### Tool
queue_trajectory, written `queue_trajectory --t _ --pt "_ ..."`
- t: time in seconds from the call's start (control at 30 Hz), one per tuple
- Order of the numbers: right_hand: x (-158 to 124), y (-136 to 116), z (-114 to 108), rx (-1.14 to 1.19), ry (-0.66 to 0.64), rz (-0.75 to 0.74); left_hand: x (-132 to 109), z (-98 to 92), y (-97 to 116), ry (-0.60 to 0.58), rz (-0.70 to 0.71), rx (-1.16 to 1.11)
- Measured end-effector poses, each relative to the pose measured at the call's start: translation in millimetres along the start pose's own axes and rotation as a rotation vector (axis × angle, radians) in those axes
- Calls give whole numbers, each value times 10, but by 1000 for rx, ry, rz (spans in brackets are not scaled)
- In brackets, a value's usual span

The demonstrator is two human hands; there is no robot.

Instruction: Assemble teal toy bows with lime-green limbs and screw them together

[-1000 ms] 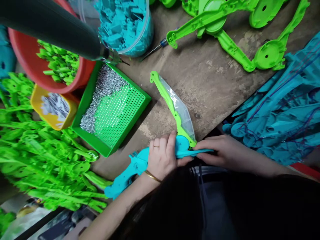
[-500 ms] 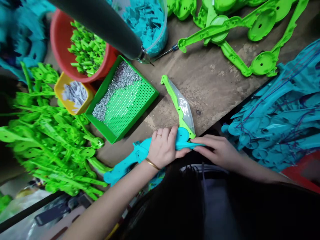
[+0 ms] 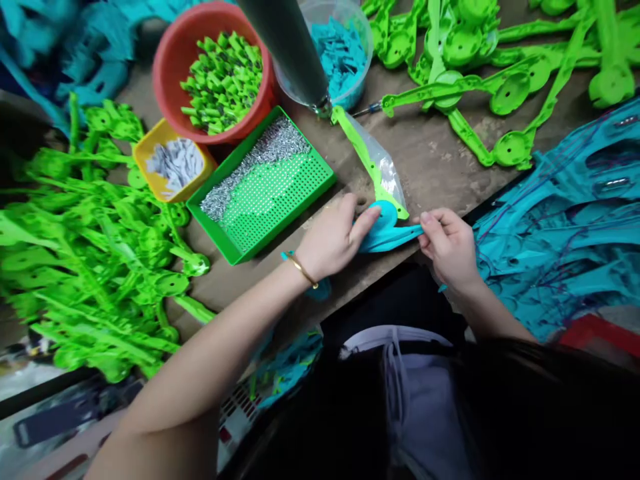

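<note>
My left hand (image 3: 333,237) is closed over a blue moulded plastic part (image 3: 387,239), thumb on top near its round end. The palm hides much of the part. My right hand (image 3: 447,247) pinches the part's thin tip between thumb and fingers. Just beyond the part lies a narrow green plastic piece (image 3: 369,160) with a clear curved panel (image 3: 389,172) along its side; its near end meets the blue part's round end. A dark cylindrical tool (image 3: 287,47), like a power screwdriver, comes down from above, its metal end by the green piece's far end.
A green perforated basket (image 3: 327,179) of small metal screws stands left of my hands. Behind it are a red bowl (image 3: 167,73), a yellow container (image 3: 143,157) and a clear tub (image 3: 369,50). Green parts (image 3: 100,267) heap at left; blue parts (image 3: 560,240) heap at right.
My view has shifted, so the table items appear moved to the right. The blue part's long left section, visible before, is now mostly hidden by my left hand and arm. Both hands still hold the part.
</note>
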State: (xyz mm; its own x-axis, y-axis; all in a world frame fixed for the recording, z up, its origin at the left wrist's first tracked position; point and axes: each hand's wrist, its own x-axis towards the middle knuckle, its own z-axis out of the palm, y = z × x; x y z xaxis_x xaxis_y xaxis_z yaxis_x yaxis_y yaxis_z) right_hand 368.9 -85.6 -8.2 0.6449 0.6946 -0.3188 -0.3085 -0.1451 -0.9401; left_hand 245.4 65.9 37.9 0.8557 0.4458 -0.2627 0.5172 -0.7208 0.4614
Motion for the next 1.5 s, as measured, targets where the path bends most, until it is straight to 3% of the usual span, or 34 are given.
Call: queue_trajectory --t 0.13,0.3,0.5,0.7,0.83,0.9,1.0,1.13,1.23,1.33,1.5 --pt "38 -53 62 83 72 40 151 -51 -67 -135 -116 90" --pt "-3 -54 213 173 -72 265 196 66 -73 -67 -71 47" --pt "-5 10 276 176 -29 150 180 98 -107 3 -11 53" --pt "-17 -65 306 254 -160 334 221 97 -83 -21 9 122" --pt "-25 -57 446 387 -37 326 241 41 10 -73 43 201" --pt "-13 -57 487 416 -17 312 205 -33 42 -84 31 164" --pt "5 -81 501 432 -91 354 98 -158 46 -118 4 51" --pt "14 -125 472 439 -131 404 -58 -239 -31 -80 -180 112" --pt "4 -139 422 422 -120 387 -139 -199 -129 -100 -244 169" --pt "-26 -132 378 418 -82 356 -163 -87 -203 -160 -184 149" --pt "-53 -128 353 393 -9 325 -74 14 -197 -132 -134 132"
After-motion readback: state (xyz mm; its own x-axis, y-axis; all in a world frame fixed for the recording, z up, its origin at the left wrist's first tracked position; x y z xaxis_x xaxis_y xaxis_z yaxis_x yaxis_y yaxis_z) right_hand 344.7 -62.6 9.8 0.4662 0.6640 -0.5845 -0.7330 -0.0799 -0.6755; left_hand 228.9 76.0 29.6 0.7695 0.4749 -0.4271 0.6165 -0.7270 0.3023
